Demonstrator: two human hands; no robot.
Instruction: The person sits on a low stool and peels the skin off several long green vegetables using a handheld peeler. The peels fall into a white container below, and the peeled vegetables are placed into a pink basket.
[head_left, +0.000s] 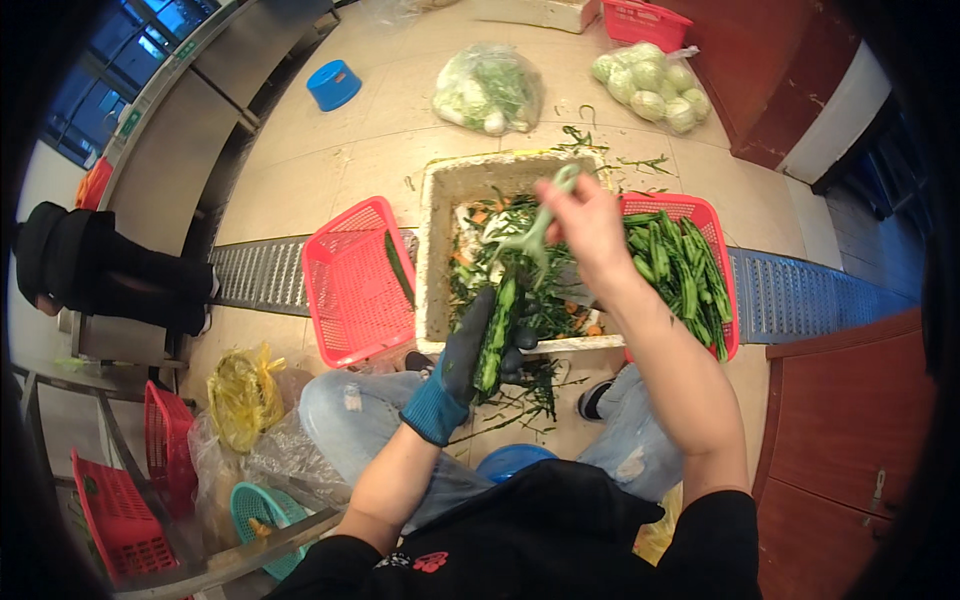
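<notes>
My left hand (480, 349), in a dark coated glove with a teal cuff, holds a partly peeled cucumber (497, 330) over the near edge of a foam box (435, 300). In my bare right hand (589, 225) is a light green peeler (534, 240), its head close to the cucumber's far end. Peelings and orange and white vegetable scraps (480, 225) lie in the box. To the right, a red plastic basket (720, 232) holds many peeled cucumbers (679, 270). The red basket (349, 281) on the left holds one dark green cucumber (399, 266) along its right side.
Bagged leafy vegetables (487, 90), bagged round pale vegetables (652, 86) and a blue stool (334, 85) stand beyond the box. A person (112, 270) in dark clothes is at the left by steel counters (180, 127). Red cabinets (840, 420) stand right; peel strips (536, 394) lie between my feet.
</notes>
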